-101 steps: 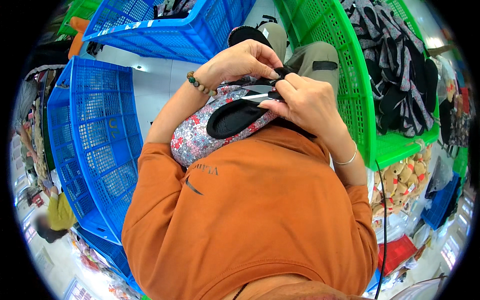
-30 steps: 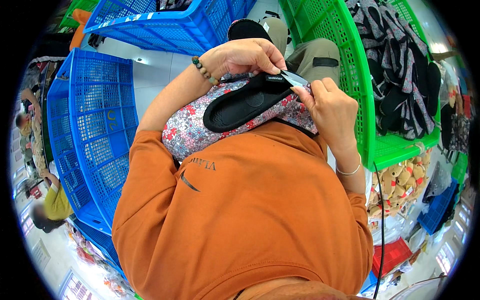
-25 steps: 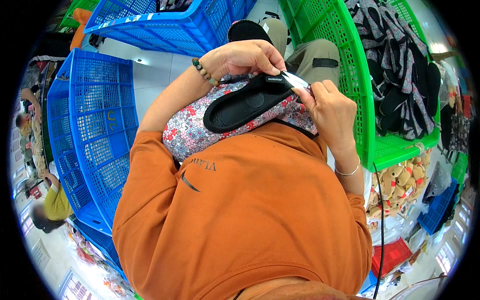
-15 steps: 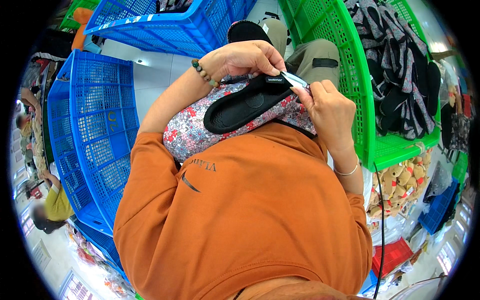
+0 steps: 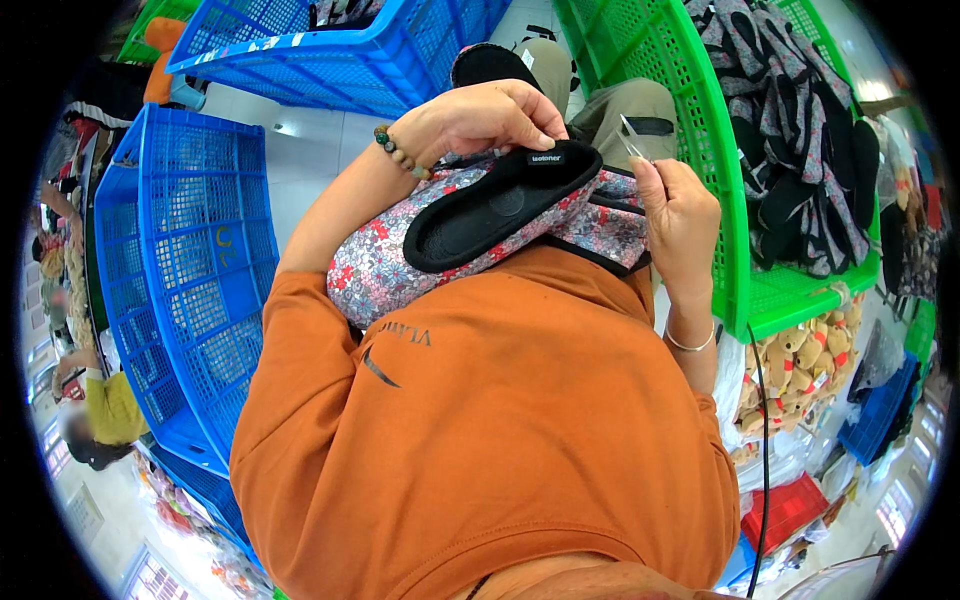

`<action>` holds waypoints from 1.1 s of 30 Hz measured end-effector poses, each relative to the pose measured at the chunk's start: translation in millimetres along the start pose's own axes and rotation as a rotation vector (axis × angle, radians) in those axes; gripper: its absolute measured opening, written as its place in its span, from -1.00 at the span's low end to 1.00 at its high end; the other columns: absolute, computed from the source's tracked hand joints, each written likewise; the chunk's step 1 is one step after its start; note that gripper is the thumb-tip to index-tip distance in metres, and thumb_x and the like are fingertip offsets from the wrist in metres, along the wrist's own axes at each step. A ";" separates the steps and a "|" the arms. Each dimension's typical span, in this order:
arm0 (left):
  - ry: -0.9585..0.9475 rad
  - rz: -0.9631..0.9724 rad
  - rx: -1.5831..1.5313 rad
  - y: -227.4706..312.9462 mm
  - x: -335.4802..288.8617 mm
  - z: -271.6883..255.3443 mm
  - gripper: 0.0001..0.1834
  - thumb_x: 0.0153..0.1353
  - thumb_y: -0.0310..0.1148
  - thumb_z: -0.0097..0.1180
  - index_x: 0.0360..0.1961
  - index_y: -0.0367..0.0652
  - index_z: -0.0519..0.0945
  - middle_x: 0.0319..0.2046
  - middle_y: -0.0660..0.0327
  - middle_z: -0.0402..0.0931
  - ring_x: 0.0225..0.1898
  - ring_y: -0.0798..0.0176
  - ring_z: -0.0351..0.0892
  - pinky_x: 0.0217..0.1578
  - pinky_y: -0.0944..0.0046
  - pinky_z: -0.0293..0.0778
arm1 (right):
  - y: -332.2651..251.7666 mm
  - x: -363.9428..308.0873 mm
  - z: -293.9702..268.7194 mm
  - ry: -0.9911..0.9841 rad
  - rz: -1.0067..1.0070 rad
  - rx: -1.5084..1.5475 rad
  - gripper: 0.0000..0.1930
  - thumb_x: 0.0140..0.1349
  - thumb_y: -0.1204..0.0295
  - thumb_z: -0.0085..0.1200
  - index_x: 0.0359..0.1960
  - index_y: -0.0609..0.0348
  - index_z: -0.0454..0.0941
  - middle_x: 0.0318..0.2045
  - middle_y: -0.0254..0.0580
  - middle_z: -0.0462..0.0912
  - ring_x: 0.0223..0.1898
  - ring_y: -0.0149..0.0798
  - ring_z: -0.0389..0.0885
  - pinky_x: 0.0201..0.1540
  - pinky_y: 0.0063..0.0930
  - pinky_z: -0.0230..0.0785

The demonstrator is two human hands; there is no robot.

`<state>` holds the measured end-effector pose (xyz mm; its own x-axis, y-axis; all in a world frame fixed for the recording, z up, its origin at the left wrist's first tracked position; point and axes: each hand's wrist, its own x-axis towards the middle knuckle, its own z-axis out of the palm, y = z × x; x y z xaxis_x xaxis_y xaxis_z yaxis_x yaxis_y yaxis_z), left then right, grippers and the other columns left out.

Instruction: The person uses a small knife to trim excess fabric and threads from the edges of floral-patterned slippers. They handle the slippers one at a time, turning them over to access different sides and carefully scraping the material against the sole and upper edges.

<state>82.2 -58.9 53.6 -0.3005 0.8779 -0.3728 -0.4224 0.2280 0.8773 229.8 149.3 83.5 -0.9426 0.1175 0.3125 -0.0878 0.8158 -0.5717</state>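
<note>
A floral slipper point(image 5: 460, 222) with a black lining and a small black label lies slanted across my lap. My left hand point(image 5: 495, 118), below a beaded bracelet, pinches the slipper's black rim near the label. Off to the right of the slipper, my right hand point(image 5: 682, 225) is closed on slim metal tweezers point(image 5: 630, 138), tips pointing up and away from the fabric. More floral fabric with black edging point(image 5: 618, 222) lies beneath the slipper, partly hidden. Another black-soled slipper point(image 5: 492, 68) rests by my knee.
A green crate point(image 5: 745, 300) piled with floral slippers point(image 5: 790, 130) stands at my right. Blue crates point(image 5: 205, 270) stand at left and ahead point(image 5: 400, 60). Plush toys point(image 5: 800, 365) lie behind the green crate, near a hanging black cord point(image 5: 766, 440). A person in yellow point(image 5: 115, 405) is far left.
My right hand has moved right, drawing the tweezers off the slipper's rim and turning their tips upward. My left hand keeps its pinch, and the rim by the label now shows fully.
</note>
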 end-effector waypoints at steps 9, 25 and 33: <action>0.054 0.078 0.264 10.9 -3.4 11.2 -0.85 0.12 -0.51 0.14 -0.25 -0.28 0.56 -0.40 0.36 0.54 -0.36 0.55 0.46 -0.35 0.54 0.39 | -7.5 22.5 20.7 -0.098 0.015 0.505 -0.72 0.04 0.32 0.29 -0.42 0.34 0.57 -0.51 -0.21 0.52 -0.50 -0.40 0.47 -0.43 -0.56 0.32; 0.220 0.241 0.479 34.2 -25.3 40.1 -0.84 0.04 -0.57 0.24 -0.34 -0.27 0.53 -0.44 0.37 0.49 -0.39 0.57 0.43 -0.34 0.54 0.40 | 20.1 20.5 -13.4 -0.297 -0.097 0.479 -0.64 0.24 0.22 0.08 -0.48 0.36 0.53 -0.68 -0.25 0.41 -0.63 -0.41 0.33 -0.58 -0.48 0.19; 0.232 0.315 0.447 37.9 -27.3 51.4 -0.85 0.00 -0.52 0.25 -0.41 -0.31 0.53 -0.56 0.32 0.48 -0.50 0.52 0.41 -0.47 0.46 0.36 | 25.9 28.3 -17.2 -0.436 -0.118 0.580 -0.65 0.24 0.24 0.08 -0.51 0.34 0.56 -0.67 -0.24 0.45 -0.62 -0.42 0.35 -0.57 -0.49 0.18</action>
<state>118.4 -52.6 112.6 -0.5531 0.8287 -0.0857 0.1034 0.1703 0.9800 206.4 183.5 90.6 -0.9483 -0.2867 0.1357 -0.2389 0.3641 -0.9002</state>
